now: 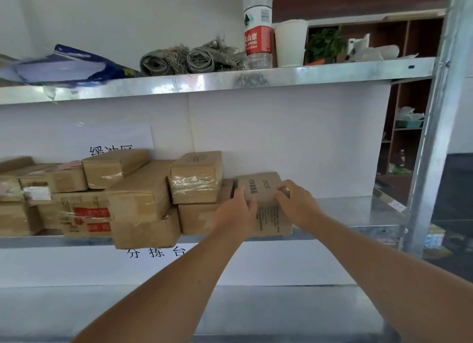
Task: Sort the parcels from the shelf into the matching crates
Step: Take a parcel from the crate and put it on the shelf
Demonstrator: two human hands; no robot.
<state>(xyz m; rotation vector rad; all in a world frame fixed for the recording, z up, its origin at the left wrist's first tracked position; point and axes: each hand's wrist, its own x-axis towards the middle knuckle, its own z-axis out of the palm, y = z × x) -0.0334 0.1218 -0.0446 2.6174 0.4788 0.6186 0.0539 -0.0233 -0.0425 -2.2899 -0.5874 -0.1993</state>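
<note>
Metal shelving (345,209) against a white wall holds a heap of cardboard parcels (143,189) on the middle level; no crates are in view. Both hands clasp the rightmost box (266,204) at the shelf's front edge — the left hand (236,209) curled round its left side, the right hand (294,201) round its right. Best to lift it evenly and draw it straight back — clear of the taped parcel (195,178) stacked just beside it, which might otherwise topple.
</note>
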